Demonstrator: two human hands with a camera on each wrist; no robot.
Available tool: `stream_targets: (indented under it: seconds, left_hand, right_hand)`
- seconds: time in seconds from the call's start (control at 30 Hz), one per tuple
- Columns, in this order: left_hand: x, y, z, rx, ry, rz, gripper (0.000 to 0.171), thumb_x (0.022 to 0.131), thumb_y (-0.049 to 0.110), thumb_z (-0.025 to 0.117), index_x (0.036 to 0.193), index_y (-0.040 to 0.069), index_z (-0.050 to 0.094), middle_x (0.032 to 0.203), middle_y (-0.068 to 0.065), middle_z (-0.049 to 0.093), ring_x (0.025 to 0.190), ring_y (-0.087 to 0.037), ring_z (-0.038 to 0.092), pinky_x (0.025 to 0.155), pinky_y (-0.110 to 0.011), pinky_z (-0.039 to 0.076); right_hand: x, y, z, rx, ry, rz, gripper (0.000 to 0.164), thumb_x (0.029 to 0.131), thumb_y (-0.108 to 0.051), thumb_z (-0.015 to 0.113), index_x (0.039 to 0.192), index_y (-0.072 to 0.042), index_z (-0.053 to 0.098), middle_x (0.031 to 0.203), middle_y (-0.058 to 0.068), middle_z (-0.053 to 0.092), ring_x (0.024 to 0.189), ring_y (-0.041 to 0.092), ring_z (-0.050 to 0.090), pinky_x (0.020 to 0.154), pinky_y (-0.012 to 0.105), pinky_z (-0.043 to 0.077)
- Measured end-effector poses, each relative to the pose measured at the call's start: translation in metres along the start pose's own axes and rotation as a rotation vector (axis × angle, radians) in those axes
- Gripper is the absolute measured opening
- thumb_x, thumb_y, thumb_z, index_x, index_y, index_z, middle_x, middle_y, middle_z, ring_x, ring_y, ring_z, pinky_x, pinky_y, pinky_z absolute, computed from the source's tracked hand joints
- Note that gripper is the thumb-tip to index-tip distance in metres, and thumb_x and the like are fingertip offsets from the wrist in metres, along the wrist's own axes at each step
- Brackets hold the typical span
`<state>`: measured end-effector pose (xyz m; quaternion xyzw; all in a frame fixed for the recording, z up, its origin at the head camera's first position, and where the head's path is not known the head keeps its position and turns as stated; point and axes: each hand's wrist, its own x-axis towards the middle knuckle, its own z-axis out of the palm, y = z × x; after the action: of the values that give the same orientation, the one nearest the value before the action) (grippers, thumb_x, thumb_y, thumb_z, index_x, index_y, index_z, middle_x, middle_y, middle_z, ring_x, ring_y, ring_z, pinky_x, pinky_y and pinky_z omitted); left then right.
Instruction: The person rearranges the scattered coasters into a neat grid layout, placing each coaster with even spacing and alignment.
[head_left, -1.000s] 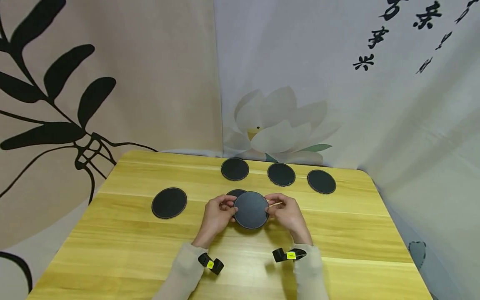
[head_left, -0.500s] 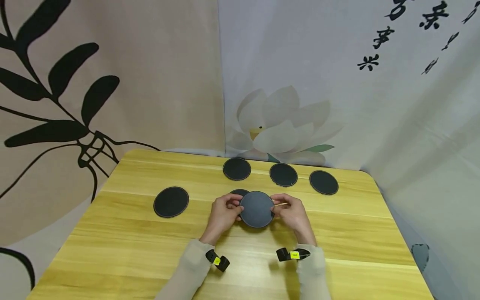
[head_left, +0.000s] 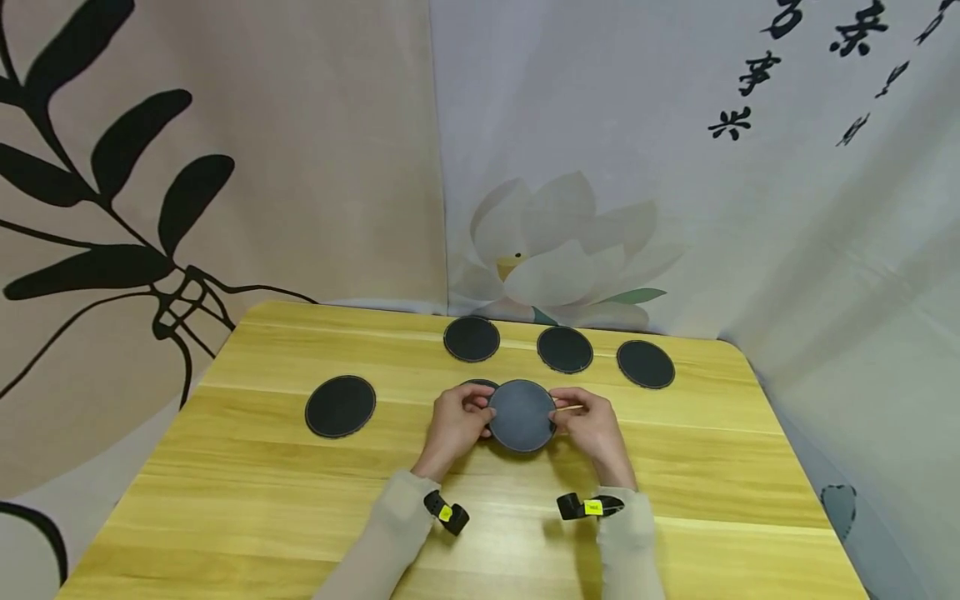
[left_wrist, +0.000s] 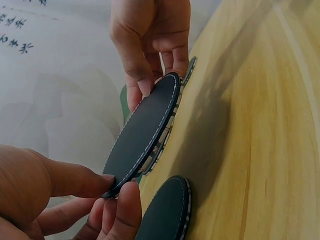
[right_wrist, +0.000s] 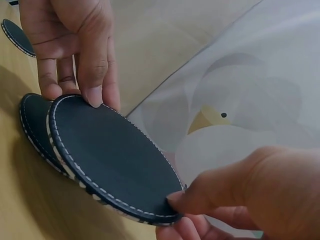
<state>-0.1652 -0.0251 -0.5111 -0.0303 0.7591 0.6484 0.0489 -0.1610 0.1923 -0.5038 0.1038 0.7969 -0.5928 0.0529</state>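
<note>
- Pale printed cloth [head_left: 337, 167] hangs beyond both hands, behind the wooden surface [head_left: 225, 500].
- Left hand [head_left: 454, 423] and right hand [head_left: 594, 427] both pinch the rim of one held disc [head_left: 522, 416], dark and stitched, each with its thumb on the face and fingers behind.
- That disc sits directly between the two grips, neither hand nearer; being round, it has no long axis. It tilts with its plain face toward the person and looks raised, its shadow falling on the surface.
- Just beyond it, on the left grip's side, a partly covered disc [head_left: 482, 382] shows only a sliver in the head view.
- Left of the left grip, well apart, lies a lone disc [head_left: 341, 407]; farther out beyond both grips runs a back row of three discs [head_left: 565, 349].
- Hidden: most of the held disc's back. Whether it touches the covered disc, I cannot tell.
</note>
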Motion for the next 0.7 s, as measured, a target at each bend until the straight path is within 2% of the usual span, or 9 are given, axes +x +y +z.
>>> stream_targets:
  seconds: [0.33,0.5,0.7]
  left_hand:
    - [0.01,0.002,0.014,0.072,-0.013,0.004,0.024,0.089,-0.006,0.071,0.113,-0.001,0.074,0.091,-0.012,0.062,0.061,-0.017,0.063,0.062,-0.044,0.064]
    - [0.016,0.002,0.021,0.112,-0.016,0.005,0.023,0.089,-0.004,0.072,0.112,0.0,0.075,0.091,-0.011,0.063,0.058,-0.016,0.063,0.057,-0.034,0.062]
    - [0.021,0.003,0.029,0.179,-0.032,0.04,0.023,0.089,-0.004,0.073,0.112,0.001,0.075,0.089,-0.01,0.062,0.055,-0.012,0.061,0.052,-0.026,0.058]
  right_hand:
    - [0.004,0.007,-0.008,0.024,0.036,0.03,0.033,0.088,0.004,0.069,0.12,-0.002,0.073,0.11,0.02,0.068,0.082,0.017,0.07,0.076,0.037,0.063]
    - [0.006,0.009,-0.013,0.011,0.059,0.056,0.034,0.088,0.003,0.07,0.121,-0.003,0.073,0.112,0.019,0.068,0.082,0.015,0.069,0.074,0.034,0.061]
    - [0.008,0.012,-0.018,0.003,0.073,0.07,0.034,0.089,0.002,0.07,0.122,-0.004,0.073,0.113,0.018,0.068,0.083,0.016,0.069,0.073,0.031,0.06]
